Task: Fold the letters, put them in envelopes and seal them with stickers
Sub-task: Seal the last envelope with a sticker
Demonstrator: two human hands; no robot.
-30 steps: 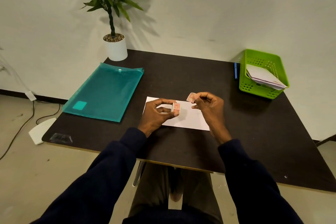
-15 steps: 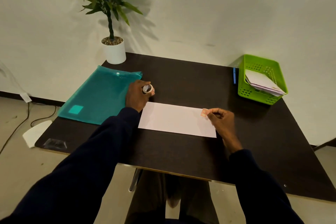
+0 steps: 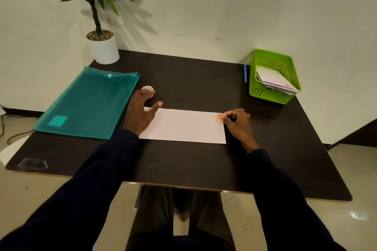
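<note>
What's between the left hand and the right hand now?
Head view: only the white envelope, flat on the table, from left hand to right hand, which pinches a sticker.

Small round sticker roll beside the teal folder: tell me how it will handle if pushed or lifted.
The small round sticker roll lies flat on the dark table, so it would probably slide, not roll. It looks small against the left hand, so likely light.

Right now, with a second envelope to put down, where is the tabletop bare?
Bare: the far middle between plant pot and basket, behind the envelope; the near strip between envelope and table edge; the right side below the basket. Crowded: the left, with teal folder, sticker roll and left hand; the right hand pinches a sticker on the envelope's right end.
</note>
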